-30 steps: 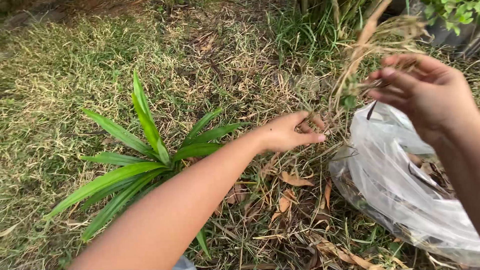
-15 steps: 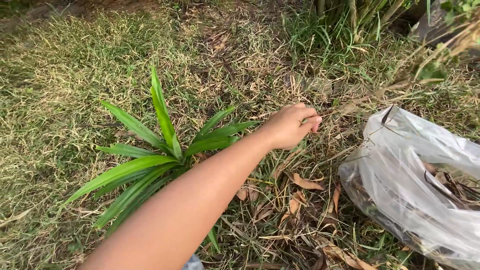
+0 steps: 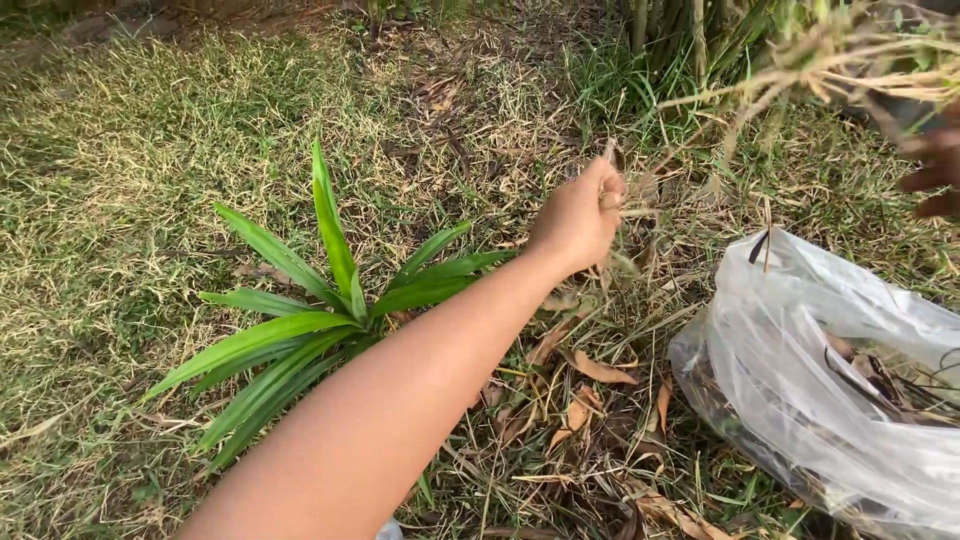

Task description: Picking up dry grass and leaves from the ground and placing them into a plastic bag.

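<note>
My left hand (image 3: 578,218) reaches out over the ground, closed in a fist around a few dry grass blades (image 3: 612,160) beside a small green plant with long leaves (image 3: 330,300). My right hand (image 3: 935,168) shows only partly and blurred at the right edge, gripping a bunch of dry grass stalks (image 3: 840,60) that hangs above a clear plastic bag (image 3: 800,340). The bag lies open on the ground at the right with dry leaves and twigs inside.
Patchy dry and green grass covers the ground. Brown fallen leaves (image 3: 595,370) lie between the plant and the bag. Taller green stems (image 3: 680,40) stand at the top, behind the bag.
My left hand has moved a little farther out and closed tighter on the dry blades. My right hand has shifted from above the bag to the right edge, lifting its stalks.
</note>
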